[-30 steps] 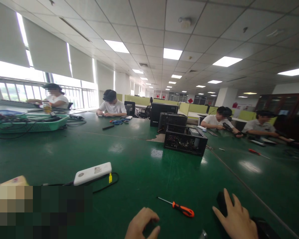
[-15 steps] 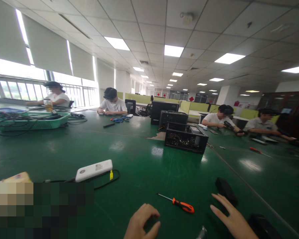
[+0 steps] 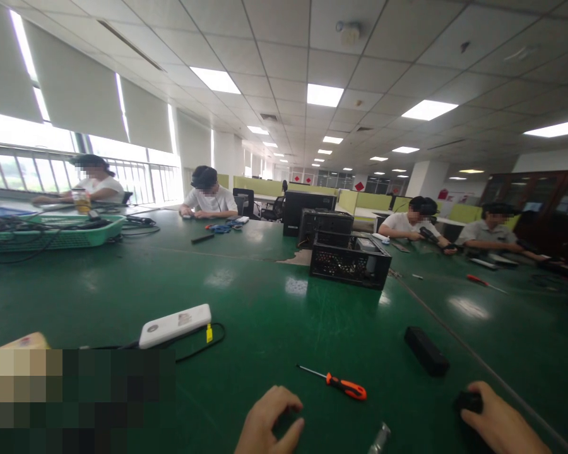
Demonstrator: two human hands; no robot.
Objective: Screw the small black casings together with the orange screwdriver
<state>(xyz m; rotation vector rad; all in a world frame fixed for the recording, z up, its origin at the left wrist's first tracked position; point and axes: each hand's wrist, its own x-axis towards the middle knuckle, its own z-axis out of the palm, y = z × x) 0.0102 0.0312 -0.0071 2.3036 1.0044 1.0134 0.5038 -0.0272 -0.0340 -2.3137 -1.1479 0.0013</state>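
Note:
At the bottom centre, my left hand (image 3: 269, 422) rests just above the green table with curled fingers and a gap to the thumb, holding nothing. My right hand (image 3: 502, 419), at the lower right, has its thumb and fingers wrapped round a black oblong block (image 3: 468, 403), partly hidden by the hand. A similar black block (image 3: 426, 350) lies beyond it on the table. Between my hands lies a screwdriver (image 3: 345, 386) with an orange and black handle. A small shiny metal piece (image 3: 379, 437) is cut off by the bottom edge.
A white power bank (image 3: 175, 325) with a black cable lies left on the green table (image 3: 246, 340). Black computer cases (image 3: 350, 261) stand mid-table. A green basket (image 3: 76, 236) of cables is far left. Several people sit around; a red screwdriver (image 3: 483, 282) lies at right.
My right hand has moved right from beside the farther black block and closed on the nearer one. My left hand stays put. The view has shifted slightly.

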